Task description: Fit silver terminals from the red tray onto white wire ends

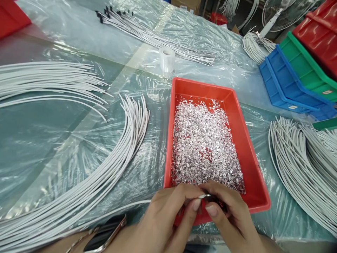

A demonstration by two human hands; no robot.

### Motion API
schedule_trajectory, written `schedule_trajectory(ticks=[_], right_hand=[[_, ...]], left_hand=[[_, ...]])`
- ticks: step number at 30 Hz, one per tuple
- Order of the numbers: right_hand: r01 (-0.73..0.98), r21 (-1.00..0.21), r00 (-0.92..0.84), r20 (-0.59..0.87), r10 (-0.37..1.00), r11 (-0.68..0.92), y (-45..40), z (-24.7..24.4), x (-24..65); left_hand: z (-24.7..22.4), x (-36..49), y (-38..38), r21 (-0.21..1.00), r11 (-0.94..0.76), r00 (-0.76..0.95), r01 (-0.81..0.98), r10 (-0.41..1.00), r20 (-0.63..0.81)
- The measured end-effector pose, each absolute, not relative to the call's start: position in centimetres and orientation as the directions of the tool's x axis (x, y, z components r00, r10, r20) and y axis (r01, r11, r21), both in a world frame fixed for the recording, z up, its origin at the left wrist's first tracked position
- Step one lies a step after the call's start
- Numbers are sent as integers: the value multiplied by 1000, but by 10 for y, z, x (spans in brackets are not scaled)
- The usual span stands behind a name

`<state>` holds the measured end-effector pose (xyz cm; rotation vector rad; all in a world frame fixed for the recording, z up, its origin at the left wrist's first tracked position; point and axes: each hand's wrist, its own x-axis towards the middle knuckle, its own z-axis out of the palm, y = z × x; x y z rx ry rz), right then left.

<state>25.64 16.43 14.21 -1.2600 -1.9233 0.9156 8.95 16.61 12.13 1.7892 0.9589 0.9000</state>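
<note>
My left hand (167,214) is closed, thumb against forefinger, on a white cable (131,203) that runs in from the left. The cable's end pokes out of the pinch toward my right hand (233,214). My right fingers are curled and closed just beside it; a small shiny bit and something dark show there, too hidden to name. Both hands are over the near edge of a red tray (252,168), which holds a heap of small silvery foil bits (205,137). Left of the tray lies a curved bundle of white cables (113,165).
More white cables lie at the left (52,82) and right (297,165). A black-ended cable bundle (150,37) and a clear tape roll (167,60) are farther back. Blue bins (286,80), a green bin (308,63) and a red bin (318,35) stack at right, by a fan (286,14).
</note>
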Motion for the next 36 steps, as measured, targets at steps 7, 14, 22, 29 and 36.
schedule_trajectory(ticks=[7,14,22,29,36], right_hand=[[389,-882,-319,143,937,266,161,136,259],[287,-941,-291,92,952,179,160,130,257],[280,-947,-292,70,954,155,156,131,260],[292,-945,-306,51,951,145,154,130,263],[290,-947,-283,53,958,138,155,130,261]], left_hand=[[119,89,164,916,-319,429,243,882,194],[121,89,166,889,-364,430,279,875,224],[120,90,163,890,-369,446,268,866,225],[120,88,162,915,-341,420,213,878,229],[122,89,164,909,-339,441,243,873,208]])
